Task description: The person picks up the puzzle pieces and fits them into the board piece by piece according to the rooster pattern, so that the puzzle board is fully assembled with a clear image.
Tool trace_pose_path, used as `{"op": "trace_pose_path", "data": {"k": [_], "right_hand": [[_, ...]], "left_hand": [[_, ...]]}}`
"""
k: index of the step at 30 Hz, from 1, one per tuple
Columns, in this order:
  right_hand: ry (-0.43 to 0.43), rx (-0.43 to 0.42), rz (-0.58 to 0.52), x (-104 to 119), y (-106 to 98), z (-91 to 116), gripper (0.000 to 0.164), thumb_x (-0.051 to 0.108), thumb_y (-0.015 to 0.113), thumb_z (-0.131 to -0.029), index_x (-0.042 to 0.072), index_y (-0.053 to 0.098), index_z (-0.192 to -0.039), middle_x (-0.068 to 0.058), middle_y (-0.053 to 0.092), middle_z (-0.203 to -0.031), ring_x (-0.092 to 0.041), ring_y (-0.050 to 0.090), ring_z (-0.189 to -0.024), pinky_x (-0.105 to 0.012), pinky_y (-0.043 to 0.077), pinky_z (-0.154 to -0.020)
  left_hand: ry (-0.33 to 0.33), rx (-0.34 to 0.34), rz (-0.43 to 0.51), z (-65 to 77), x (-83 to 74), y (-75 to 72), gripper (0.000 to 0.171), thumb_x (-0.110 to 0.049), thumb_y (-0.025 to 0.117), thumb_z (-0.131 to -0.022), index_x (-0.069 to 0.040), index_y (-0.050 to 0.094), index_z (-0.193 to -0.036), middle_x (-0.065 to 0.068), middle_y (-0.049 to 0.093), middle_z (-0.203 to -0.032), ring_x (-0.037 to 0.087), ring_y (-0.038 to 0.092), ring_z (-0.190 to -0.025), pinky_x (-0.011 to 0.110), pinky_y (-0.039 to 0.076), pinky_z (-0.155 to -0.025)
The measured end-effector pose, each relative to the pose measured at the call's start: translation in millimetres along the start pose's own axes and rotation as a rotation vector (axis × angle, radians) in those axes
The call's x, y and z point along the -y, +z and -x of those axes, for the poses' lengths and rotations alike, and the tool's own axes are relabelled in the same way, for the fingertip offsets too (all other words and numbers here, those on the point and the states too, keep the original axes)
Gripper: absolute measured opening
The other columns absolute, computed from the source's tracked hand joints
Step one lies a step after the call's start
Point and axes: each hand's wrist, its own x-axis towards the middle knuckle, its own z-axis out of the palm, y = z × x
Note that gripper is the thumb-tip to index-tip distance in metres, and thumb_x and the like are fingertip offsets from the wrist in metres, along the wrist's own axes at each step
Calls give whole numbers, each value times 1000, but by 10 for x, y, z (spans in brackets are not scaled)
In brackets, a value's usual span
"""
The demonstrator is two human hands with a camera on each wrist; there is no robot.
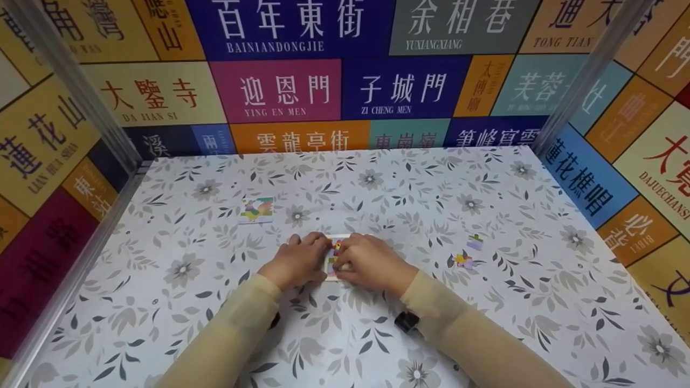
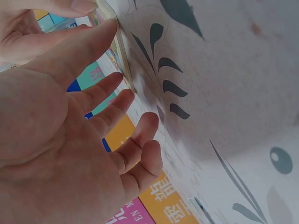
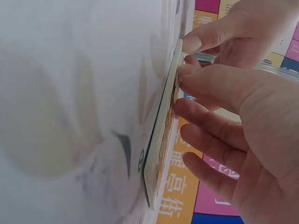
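Observation:
A small jigsaw puzzle board (image 1: 327, 269) with a pale rim and colourful pieces lies on the table between both hands. My left hand (image 1: 302, 260) is at its left side, thumb and fingertips touching the rim (image 2: 122, 53), the other fingers loosely spread. My right hand (image 1: 374, 262) bends over the board's right part, thumb and index finger pinching at a small pale puzzle piece (image 1: 346, 267) that they mostly cover. In the right wrist view the board's edge (image 3: 161, 135) shows side-on, with the right thumb and index fingertips at its top face.
Two loose puzzle pieces, a green one (image 1: 475, 241) and a yellow-purple one (image 1: 462, 262), lie to the right. A square colourful picture (image 1: 256, 210) lies at the left. The floral tablecloth (image 1: 334, 183) ends at walls of coloured street-name panels (image 1: 275, 89). A black device (image 1: 407, 321) sits at the right wrist.

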Motion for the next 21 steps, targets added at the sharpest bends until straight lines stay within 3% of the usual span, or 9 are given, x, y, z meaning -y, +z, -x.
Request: {"op": "trace_pose_path", "data": {"k": [12, 21], "right_hand": [[14, 6, -7, 5, -4, -2, 9, 25, 79, -88, 26, 85, -95, 6, 74, -99, -18, 63, -89, -37, 52, -77], [-49, -23, 21, -13, -16, 23, 8, 26, 80, -88, 25, 84, -94, 5, 74, -97, -19, 65, -87, -37, 53, -77]], "left_hand": [[-29, 21, -32, -16, -1, -4, 67, -33, 77, -93, -18, 47, -151, 6, 42, -159, 40, 45, -129, 60, 43, -106], [22, 2, -16, 34, 12, -7, 60, -30, 75, -95, -20, 52, -149, 5, 41, -159, 43, 43, -129, 62, 41, -105]]}}
